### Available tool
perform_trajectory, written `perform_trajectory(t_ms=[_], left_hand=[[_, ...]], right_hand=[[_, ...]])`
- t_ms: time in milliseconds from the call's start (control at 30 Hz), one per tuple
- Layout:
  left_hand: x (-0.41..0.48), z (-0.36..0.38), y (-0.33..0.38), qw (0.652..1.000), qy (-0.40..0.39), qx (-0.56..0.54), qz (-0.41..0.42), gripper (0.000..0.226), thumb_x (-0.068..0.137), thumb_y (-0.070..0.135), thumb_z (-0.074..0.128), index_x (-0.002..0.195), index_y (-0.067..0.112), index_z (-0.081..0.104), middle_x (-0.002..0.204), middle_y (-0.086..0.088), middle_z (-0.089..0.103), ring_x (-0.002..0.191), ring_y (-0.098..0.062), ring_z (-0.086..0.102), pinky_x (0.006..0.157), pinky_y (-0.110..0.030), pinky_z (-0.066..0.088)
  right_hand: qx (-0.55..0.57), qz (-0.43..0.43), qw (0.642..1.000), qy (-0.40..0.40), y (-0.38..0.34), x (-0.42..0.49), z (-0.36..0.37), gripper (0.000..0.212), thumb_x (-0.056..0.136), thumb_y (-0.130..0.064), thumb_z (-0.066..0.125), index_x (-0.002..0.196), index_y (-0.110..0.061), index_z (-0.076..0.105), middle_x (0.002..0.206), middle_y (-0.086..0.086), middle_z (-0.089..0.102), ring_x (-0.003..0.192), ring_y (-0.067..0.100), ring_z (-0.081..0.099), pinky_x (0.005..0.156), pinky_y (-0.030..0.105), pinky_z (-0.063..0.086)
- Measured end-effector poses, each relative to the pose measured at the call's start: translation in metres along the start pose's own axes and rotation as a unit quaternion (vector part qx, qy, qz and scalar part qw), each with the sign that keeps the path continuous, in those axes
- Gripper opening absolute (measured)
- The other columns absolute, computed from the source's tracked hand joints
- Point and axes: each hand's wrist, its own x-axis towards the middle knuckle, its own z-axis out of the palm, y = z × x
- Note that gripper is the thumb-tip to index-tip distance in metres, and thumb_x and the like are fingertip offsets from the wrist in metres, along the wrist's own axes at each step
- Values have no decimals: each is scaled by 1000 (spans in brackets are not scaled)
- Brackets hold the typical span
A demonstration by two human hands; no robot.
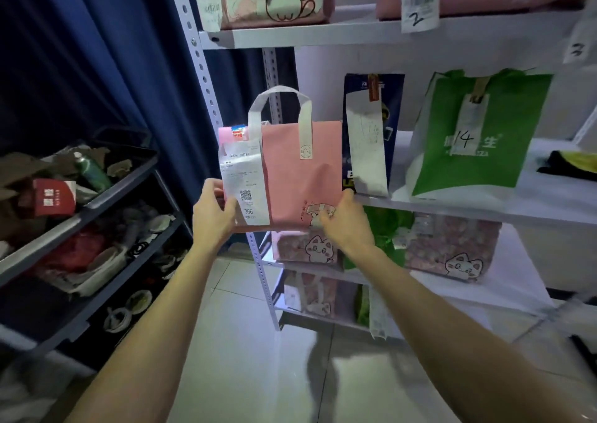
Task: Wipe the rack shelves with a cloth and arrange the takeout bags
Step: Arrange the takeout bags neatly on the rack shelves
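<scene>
**ITEM: PINK TAKEOUT BAG, IN HAND, DUE FOR SHELVING**

- Holder, left: your left hand (213, 209) pinches the lower left corner of the pink bag (300, 177). The thumb lies on the front beside the hanging receipt (244, 180), and the fingers are hidden behind.
- Holder, right: your right hand (345, 225) grips the lower right corner, with fingers curled onto the front face. Blur hides the detail.
- Location: the pink bag is upright with its handles up, and appears to be held off any surface.
- Handling advice: keep the base level. Slide it onto the middle shelf (484, 209) just right of the bag and square it beside the navy bag (371, 131). Leave the receipt facing out and uncreased.
- Surface: pale shelf board. No cloth can be made out, so whether it has been wiped cannot be judged.
- Further right of the bag: green bag (478, 138), marked 14.
- Below the bag: tiled floor (242, 342).
- Left of the bag: dark trolley (97, 196) holding clutter.
- Behind the bag: blue curtain (80, 51).
</scene>
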Motion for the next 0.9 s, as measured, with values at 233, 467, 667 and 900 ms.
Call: perform_trajectory(t_ms=[233,467,667,900], left_hand=[[-119,13,-14,997,-60,15,-36,19,95,19,72,94,30,55,94,12,74,88,-9,70,73,-35,57],[-190,98,-7,979,-196,38,-37,21,100,27,74,92,35,56,94,17,73,87,-16,74,72,-44,63],[-234,179,-1,949,-313,30,-32,22,100,11,72,97,27,58,100,9,72,90,-16,74,74,-47,64],[-277,293,-22,914,-399,71,-37,20,98,13,72,90,14,54,87,7,70,82,-18,67,64,-33,49]], right_hand=[[13,51,998,-38,77,-105,-28,26,103,-30,62,121,-18,50,106,5,69,91,26,68,83,49,61],[-27,151,987,-38,186,-177,-60,9,95,-21,57,100,-16,52,90,9,68,83,36,64,71,45,55],[-14,244,969,-40,269,-207,-85,14,87,-7,57,98,-13,50,87,12,68,81,37,64,62,39,47],[-31,323,946,0,363,-231,-79,14,91,-7,57,90,-15,45,72,2,58,71,34,60,54,37,35]])
